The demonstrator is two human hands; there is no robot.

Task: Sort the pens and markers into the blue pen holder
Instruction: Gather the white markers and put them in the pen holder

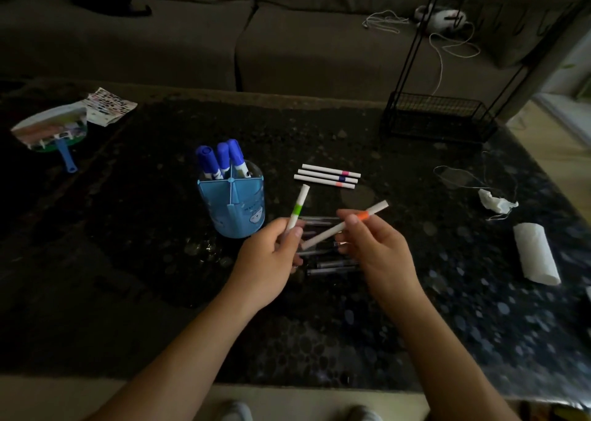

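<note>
The blue pen holder (238, 211) stands mid-table with three blue-capped markers (220, 161) upright in its back compartments. My left hand (271, 257) grips a white marker with a green band (298, 208), held nearly upright just right of the holder. My right hand (377, 244) holds a white marker with an orange band (351, 220), slanted across. Three white markers with pink and purple bands (327, 177) lie side by side behind my hands. Several clear-bodied dark pens (329, 262) lie on the table under and between my hands, partly hidden.
The dark patterned table (144, 260) carries a hand fan (51, 131) and sticker sheet (108, 105) at far left, a black wire rack (438, 117) at back right, a crumpled tissue (495, 203) with string, and a rolled white paper (535, 252). A sofa runs behind.
</note>
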